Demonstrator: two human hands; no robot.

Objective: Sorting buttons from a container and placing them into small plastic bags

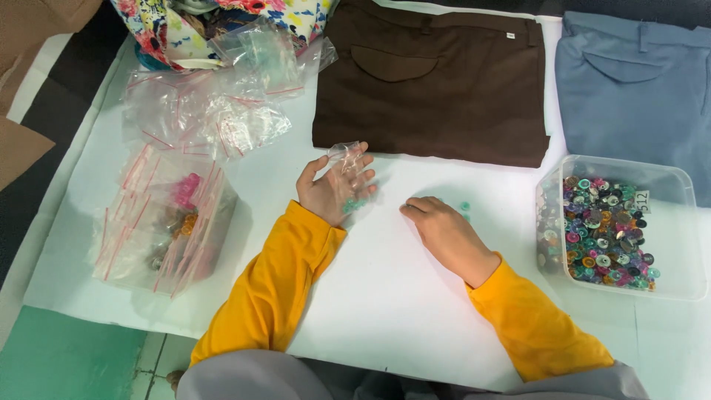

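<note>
Yellow sleeves reached up from the bottom edge over a white table (385,296), each hand busy with teal buttons.

At centre frame the left hand (329,189) was raised palm-up, fingers loosely spread, with a small clear zip bag (348,167) resting against them and a few teal buttons inside it. Just right of it, the right hand (444,230) lay palm-down on the table, fingers curled over loose teal buttons (464,207); whether it pinched one could not be told. A clear plastic tub (670,222) of mixed coloured buttons stood at the right. Brown trousers (429,81) and blue trousers (637,81) lay folded along the top, and empty zip bags (200,111) were heaped at upper left.
</note>
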